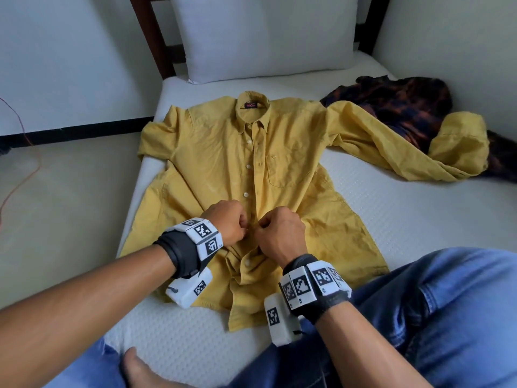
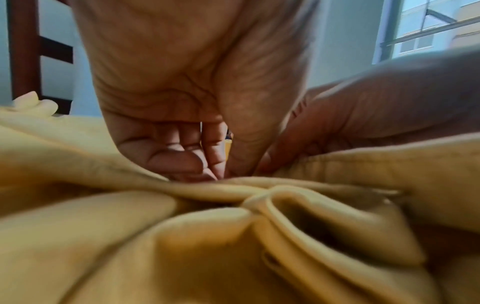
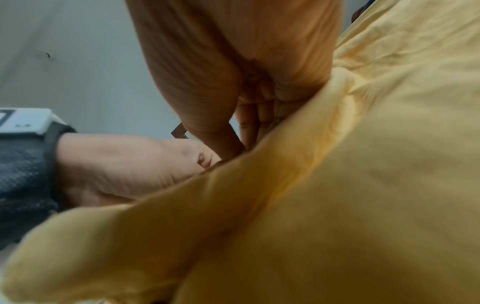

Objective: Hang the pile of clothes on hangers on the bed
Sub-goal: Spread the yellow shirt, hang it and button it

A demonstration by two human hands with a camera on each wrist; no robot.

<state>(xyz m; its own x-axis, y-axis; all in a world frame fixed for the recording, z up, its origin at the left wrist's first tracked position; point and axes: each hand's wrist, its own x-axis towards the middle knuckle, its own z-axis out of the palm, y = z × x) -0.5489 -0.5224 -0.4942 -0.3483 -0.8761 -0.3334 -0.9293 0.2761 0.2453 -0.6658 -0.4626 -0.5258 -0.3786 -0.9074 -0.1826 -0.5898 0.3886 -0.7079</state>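
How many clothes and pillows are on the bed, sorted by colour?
Yellow shirt: 1
Dark plaid garment: 1
White pillow: 1
Total: 3

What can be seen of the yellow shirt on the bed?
The yellow shirt is long-sleeved, of woven cloth, with a button-down collar, chest pocket and pale buttons. It lies face up on the white mattress, one sleeve draped over a dark plaid garment. The left hand and right hand pinch its front placket low down.
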